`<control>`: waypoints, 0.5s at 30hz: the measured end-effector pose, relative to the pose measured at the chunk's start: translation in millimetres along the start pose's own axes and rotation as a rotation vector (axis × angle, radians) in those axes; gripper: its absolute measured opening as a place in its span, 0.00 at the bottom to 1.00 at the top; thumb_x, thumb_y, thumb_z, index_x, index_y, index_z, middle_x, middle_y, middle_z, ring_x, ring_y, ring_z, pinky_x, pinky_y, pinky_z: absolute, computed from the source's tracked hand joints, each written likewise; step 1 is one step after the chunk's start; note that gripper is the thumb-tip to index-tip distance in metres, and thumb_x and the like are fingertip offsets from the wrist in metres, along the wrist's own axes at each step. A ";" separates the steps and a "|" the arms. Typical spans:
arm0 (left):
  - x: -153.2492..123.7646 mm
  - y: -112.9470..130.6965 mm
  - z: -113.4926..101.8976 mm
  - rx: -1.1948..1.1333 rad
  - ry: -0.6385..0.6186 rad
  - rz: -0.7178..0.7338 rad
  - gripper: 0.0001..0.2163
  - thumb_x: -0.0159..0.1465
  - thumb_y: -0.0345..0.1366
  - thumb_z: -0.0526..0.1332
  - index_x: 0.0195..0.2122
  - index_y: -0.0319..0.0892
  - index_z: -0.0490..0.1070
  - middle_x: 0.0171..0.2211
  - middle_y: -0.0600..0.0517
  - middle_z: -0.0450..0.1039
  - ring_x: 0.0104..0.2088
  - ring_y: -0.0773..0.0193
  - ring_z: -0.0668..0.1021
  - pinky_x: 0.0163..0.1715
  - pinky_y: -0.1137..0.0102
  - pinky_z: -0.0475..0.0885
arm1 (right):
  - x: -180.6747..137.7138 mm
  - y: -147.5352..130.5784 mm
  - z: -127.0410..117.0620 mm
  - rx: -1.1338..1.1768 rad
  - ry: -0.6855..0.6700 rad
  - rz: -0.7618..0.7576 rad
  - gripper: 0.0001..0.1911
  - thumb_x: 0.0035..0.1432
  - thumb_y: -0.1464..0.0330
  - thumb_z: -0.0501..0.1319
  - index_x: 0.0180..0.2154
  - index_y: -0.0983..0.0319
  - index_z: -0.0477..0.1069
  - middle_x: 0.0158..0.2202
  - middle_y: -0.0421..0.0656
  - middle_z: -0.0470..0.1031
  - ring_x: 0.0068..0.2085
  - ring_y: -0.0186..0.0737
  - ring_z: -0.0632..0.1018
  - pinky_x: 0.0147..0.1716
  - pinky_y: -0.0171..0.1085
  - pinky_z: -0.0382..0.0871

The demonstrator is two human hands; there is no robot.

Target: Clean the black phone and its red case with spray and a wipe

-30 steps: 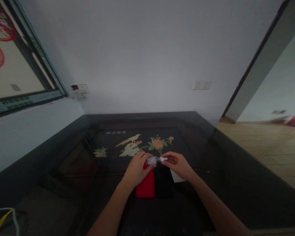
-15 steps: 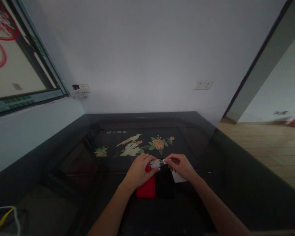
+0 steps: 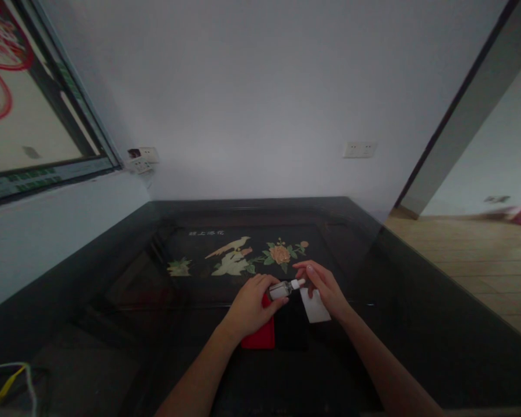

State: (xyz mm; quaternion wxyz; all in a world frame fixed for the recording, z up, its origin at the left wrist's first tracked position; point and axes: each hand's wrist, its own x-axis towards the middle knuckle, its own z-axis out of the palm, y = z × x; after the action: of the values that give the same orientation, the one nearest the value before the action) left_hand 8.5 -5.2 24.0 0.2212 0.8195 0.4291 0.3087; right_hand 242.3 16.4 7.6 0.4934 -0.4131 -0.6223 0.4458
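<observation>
A small dropper bottle (image 3: pixel 280 290) with a pale label and a white dropper cap is gripped by my left hand (image 3: pixel 252 302), tilted with its cap toward the right. My right hand (image 3: pixel 322 285) is just right of the cap, fingers apart and holding nothing. Under my left hand lies a red flat rectangular item (image 3: pixel 260 335), partly covered. Beside it is a black flat item (image 3: pixel 290 330), hard to make out against the dark top. A white piece of paper or card (image 3: pixel 315 307) lies below my right hand, which hides part of it.
The glossy black table (image 3: pixel 156 359) bears a bird-and-flower picture (image 3: pixel 280 253) beyond my hands. A wall with sockets (image 3: pixel 359 150) stands behind it. White and yellow cables (image 3: pixel 11 385) are at the lower left, a window (image 3: pixel 35 98) at the upper left.
My right hand has let go of the dropper cap, and its fingers have spread. The bottle has turned slightly in my left hand, so its white cap now shows.
</observation>
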 end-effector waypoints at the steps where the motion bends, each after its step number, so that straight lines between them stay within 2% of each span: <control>1: 0.1 -0.8 -0.2 -0.001 0.001 -0.005 0.11 0.66 0.43 0.66 0.46 0.47 0.73 0.43 0.51 0.76 0.45 0.57 0.76 0.47 0.64 0.70 | 0.5 -1.7 0.0 0.035 -0.017 0.002 0.23 0.66 0.49 0.58 0.49 0.59 0.76 0.39 0.46 0.78 0.35 0.40 0.78 0.22 0.32 0.69; 5: 0.8 -4.4 0.4 -0.008 0.017 -0.018 0.11 0.67 0.44 0.64 0.47 0.46 0.72 0.42 0.51 0.75 0.44 0.57 0.76 0.46 0.64 0.70 | -0.1 -1.5 0.8 0.081 -0.084 -0.029 0.18 0.63 0.55 0.65 0.50 0.58 0.76 0.49 0.48 0.79 0.50 0.46 0.79 0.38 0.37 0.77; 8: 0.9 -5.5 1.4 -0.019 0.022 -0.019 0.12 0.67 0.45 0.64 0.47 0.46 0.72 0.42 0.51 0.75 0.44 0.57 0.76 0.46 0.63 0.70 | -1.2 2.4 1.2 0.066 -0.123 -0.037 0.17 0.60 0.58 0.69 0.49 0.58 0.77 0.50 0.48 0.79 0.52 0.46 0.79 0.47 0.41 0.76; 11: 0.6 -4.4 1.0 -0.025 0.005 -0.005 0.12 0.67 0.45 0.64 0.47 0.46 0.72 0.43 0.50 0.75 0.45 0.56 0.76 0.47 0.62 0.71 | -1.8 3.5 1.3 0.020 -0.150 -0.016 0.16 0.60 0.58 0.69 0.46 0.60 0.77 0.46 0.48 0.80 0.48 0.45 0.80 0.46 0.41 0.76; 15: -0.2 -1.7 -1.3 -0.025 -0.032 0.001 0.11 0.65 0.43 0.66 0.46 0.46 0.72 0.43 0.50 0.75 0.46 0.56 0.76 0.48 0.62 0.71 | -1.7 1.9 2.9 -0.056 -0.132 0.021 0.16 0.60 0.56 0.68 0.43 0.60 0.77 0.38 0.44 0.78 0.40 0.41 0.80 0.39 0.37 0.75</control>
State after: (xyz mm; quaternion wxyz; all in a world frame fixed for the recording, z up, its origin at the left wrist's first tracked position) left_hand 6.6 -4.3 23.8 0.2379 0.8218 0.4211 0.3012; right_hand 239.9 14.9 5.0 0.4348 -0.4030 -0.6613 0.4596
